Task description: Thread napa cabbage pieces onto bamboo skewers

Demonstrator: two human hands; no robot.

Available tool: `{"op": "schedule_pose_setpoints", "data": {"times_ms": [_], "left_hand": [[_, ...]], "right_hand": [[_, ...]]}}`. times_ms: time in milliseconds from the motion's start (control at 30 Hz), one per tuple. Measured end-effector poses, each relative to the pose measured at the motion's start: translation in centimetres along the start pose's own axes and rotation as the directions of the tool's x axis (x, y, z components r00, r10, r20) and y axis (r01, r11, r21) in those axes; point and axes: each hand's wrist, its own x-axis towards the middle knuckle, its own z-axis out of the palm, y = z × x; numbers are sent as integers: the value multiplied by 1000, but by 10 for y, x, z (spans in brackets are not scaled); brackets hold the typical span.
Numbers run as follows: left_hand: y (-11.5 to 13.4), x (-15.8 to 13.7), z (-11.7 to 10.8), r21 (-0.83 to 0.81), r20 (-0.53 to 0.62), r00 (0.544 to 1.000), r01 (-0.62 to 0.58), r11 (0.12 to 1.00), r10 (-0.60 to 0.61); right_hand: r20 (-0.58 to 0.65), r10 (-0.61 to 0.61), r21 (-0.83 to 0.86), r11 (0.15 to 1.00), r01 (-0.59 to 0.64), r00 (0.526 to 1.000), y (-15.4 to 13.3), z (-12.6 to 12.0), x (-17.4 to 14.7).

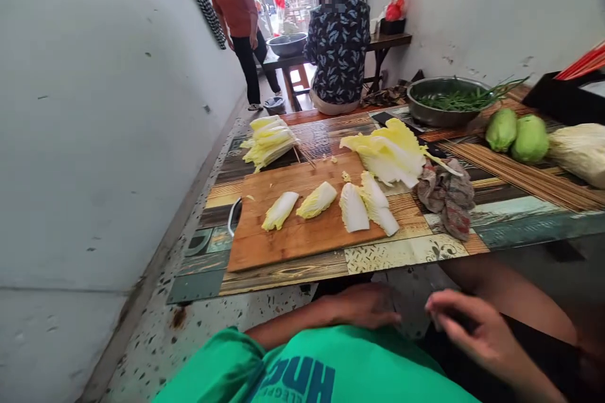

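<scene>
Both my hands are below the table's front edge, over my lap. My left hand (368, 305) lies low with its fingers loosely stretched to the right, slightly blurred, holding nothing I can see. To its right, my right hand (472, 321) is raised with bent fingers, thumb and fingers apart, and nothing visible in it. On the table in front, a wooden cutting board (265, 251) carries several cut pieces of napa cabbage (280, 210). Larger napa cabbage leaves (392, 154) lie at the board's right, and a stack of cabbage strips (269, 141) sits behind its left corner.
A crumpled cloth (447, 195) lies right of the leaves, beside thin wooden sticks (524, 173). Farther back are a metal bowl (442, 114) of green stalks, green squashes (529, 138) and a pale cabbage (581, 149). Two people are beyond the table; a wall (94, 138) runs left.
</scene>
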Motion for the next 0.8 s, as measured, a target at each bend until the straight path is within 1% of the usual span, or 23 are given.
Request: {"op": "schedule_pose_setpoints", "data": {"times_ms": [67,100,133,167,200,267,367,433,467,500,533,567,600,633,667,700,733,767,800], "left_hand": [[9,-7,1,-98,45,996,-77,992,82],[15,-10,2,-158,38,992,-112,981,119],[21,-12,2,-210,0,991,-133,969,136],[26,-14,3,-246,-51,990,-142,959,134],[30,-14,4,-268,-94,987,-148,952,127],[36,-12,5,-263,-141,982,-163,951,129],[44,-9,0,-183,-151,970,-217,959,191],[54,-13,-12,-96,-178,956,-253,963,234],[60,-17,-21,-39,-211,947,-257,966,244],[65,-24,-33,43,-274,929,-248,968,250],[70,-31,-46,136,-359,899,-213,968,249],[72,-40,-60,225,-489,843,-127,966,225],[73,-49,-75,302,-616,762,-7,953,201],[71,-57,-90,367,-724,662,134,921,192],[66,-64,-104,412,-799,571,295,862,187],[61,-69,-115,433,-839,514,436,789,176],[54,-72,-125,448,-849,504,528,721,159],[48,-72,-131,468,-844,519,582,665,139],[43,-71,-135,495,-826,551,612,616,116]], "right_hand": [[188,28,28,999,-33,982,1,23,-13],[249,49,24,998,-56,967,3,29,-16],[287,65,21,997,-74,956,4,32,-18],[296,75,23,996,-86,952,6,32,-19],[281,85,31,995,-97,956,7,32,-19],[235,95,78,990,-116,967,7,31,-18],[183,82,218,968,-122,980,3,33,-13],[105,101,277,952,-127,989,1,36,-9],[50,128,294,946,-137,990,1,38,-7],[-4,162,309,939,-153,987,2,39,-5],[-46,190,328,930,-165,981,3,40,-4],[-68,210,351,920,-174,975,5,42,-2],[-76,224,374,910,-180,972,7,43,-1],[-75,231,389,903,-185,970,8,45,0],[-71,235,390,901,-190,969,9,47,0],[-70,241,382,903,-197,968,8,50,1],[-75,247,368,908,-203,966,7,53,2],[-88,250,353,913,-205,964,5,56,3],[-103,251,339,918,-204,962,2,60,4]]}}
